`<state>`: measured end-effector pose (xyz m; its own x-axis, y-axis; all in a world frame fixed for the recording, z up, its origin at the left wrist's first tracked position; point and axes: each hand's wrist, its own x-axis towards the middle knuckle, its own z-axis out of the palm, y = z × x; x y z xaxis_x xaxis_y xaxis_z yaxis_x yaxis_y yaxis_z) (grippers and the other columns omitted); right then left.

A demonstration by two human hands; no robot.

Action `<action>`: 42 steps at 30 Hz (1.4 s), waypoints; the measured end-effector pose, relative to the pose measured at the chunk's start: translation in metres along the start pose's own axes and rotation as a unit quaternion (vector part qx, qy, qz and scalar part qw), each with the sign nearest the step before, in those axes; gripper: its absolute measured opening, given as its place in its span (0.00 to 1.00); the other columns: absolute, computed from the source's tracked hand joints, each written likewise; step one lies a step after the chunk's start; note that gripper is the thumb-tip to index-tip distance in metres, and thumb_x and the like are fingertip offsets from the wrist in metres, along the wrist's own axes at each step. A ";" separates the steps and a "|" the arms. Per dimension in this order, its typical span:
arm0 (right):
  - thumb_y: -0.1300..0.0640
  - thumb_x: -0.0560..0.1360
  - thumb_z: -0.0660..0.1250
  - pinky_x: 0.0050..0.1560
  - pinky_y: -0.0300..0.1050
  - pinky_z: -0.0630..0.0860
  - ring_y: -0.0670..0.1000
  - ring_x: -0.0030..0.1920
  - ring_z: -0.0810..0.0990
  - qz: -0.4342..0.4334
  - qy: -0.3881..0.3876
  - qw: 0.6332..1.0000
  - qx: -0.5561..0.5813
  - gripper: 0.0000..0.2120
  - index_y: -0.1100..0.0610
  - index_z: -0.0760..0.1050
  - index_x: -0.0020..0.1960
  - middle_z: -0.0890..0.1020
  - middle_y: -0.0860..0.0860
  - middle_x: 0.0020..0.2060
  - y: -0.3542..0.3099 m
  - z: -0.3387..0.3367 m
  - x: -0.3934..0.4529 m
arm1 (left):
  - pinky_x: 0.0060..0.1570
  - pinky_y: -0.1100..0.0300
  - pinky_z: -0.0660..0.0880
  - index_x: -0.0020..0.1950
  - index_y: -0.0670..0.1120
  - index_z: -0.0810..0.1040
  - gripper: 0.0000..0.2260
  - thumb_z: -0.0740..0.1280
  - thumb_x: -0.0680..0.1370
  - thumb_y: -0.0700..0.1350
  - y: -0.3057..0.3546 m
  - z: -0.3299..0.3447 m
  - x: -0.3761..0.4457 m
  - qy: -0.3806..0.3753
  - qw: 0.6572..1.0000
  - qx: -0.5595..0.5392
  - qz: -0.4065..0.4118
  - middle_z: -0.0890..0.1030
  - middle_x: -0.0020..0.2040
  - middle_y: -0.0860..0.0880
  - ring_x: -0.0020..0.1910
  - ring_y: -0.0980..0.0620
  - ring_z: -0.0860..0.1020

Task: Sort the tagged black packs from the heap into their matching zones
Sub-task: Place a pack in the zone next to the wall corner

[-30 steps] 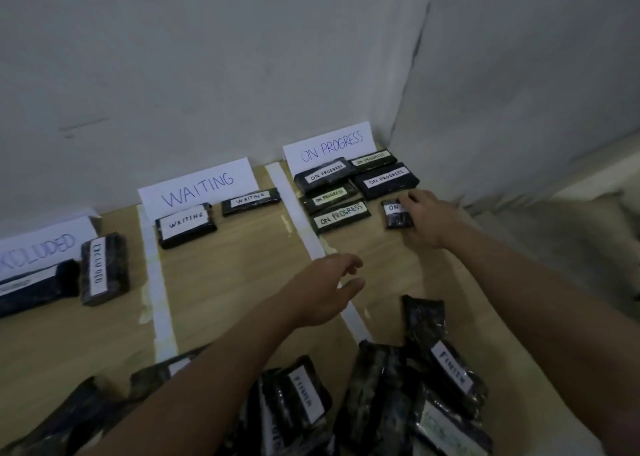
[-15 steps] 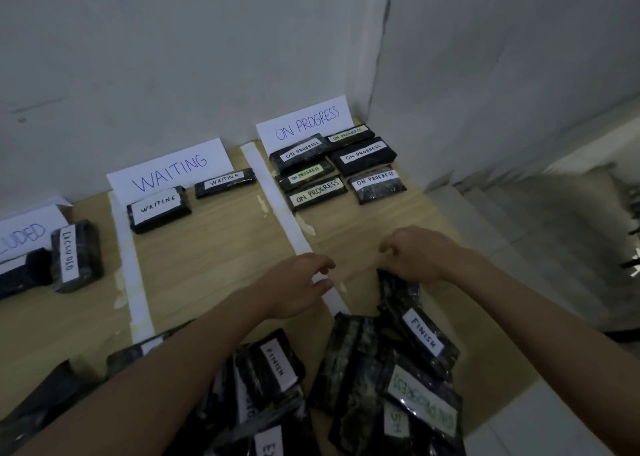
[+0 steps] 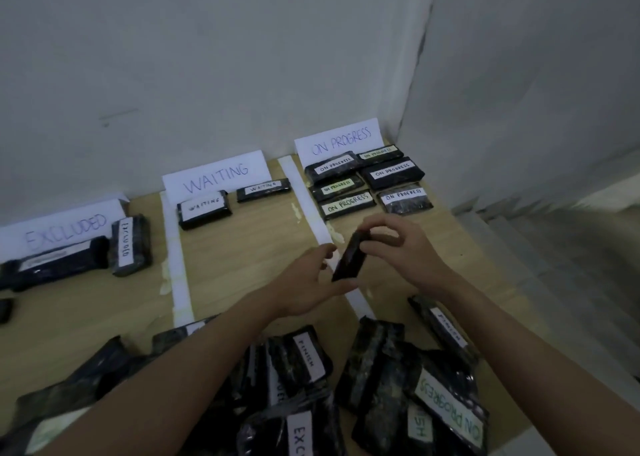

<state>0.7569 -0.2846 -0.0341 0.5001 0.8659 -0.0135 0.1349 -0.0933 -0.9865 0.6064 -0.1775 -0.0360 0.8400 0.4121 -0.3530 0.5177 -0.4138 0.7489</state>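
A black pack (image 3: 350,256) is held up above the wooden floor, edge-on, its tag hidden. My right hand (image 3: 398,248) pinches its upper end and my left hand (image 3: 311,282) cups its lower end from the left. The heap of tagged black packs (image 3: 346,386) lies near me, with tags reading FINISH, ON PROGRESS and EXC. The ON PROGRESS zone (image 3: 367,185) at the far right holds several packs. Two packs lie in the WAITING zone (image 3: 221,199), and two by the EXCLUDED sign (image 3: 65,230).
White tape strips (image 3: 175,268) divide the wooden board into zones. White walls close off the back and right. Past the board's right edge the floor (image 3: 554,265) drops to grey tiles. A small dark object (image 3: 5,310) lies at the far left.
My right hand left the ON PROGRESS pack it had set down, drew back to the heap and lifted a black pack. My left hand came over to hold it as well.
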 end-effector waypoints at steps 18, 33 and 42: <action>0.61 0.71 0.71 0.51 0.38 0.76 0.43 0.57 0.75 -0.052 -0.053 0.988 -0.138 0.24 0.50 0.70 0.64 0.74 0.44 0.60 -0.005 0.069 -0.010 | 0.54 0.61 0.67 0.64 0.46 0.72 0.31 0.77 0.63 0.41 -0.058 -0.059 -0.051 0.207 0.956 0.139 0.154 0.75 0.61 0.48 0.58 0.53 0.69; 0.63 0.73 0.68 0.37 0.47 0.81 0.53 0.42 0.82 0.051 -0.268 0.957 -0.102 0.11 0.52 0.74 0.53 0.79 0.54 0.45 -0.078 0.208 0.023 | 0.67 0.57 0.65 0.73 0.47 0.60 0.32 0.71 0.72 0.45 -0.126 -0.136 -0.161 0.267 0.946 0.180 -0.035 0.68 0.71 0.49 0.68 0.52 0.67; 0.67 0.74 0.63 0.40 0.49 0.82 0.55 0.49 0.80 0.153 -0.321 0.935 -0.021 0.12 0.59 0.72 0.57 0.78 0.59 0.51 -0.113 0.404 0.020 | 0.64 0.59 0.65 0.70 0.46 0.65 0.23 0.65 0.76 0.46 -0.244 -0.196 -0.322 0.336 0.906 0.164 -0.199 0.70 0.68 0.48 0.67 0.50 0.68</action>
<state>0.4059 -0.0576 0.0113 -0.0933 0.9110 -0.4016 0.1103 -0.3914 -0.9136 0.1776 -0.0502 0.0053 0.3445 0.9372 -0.0545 0.8707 -0.2973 0.3917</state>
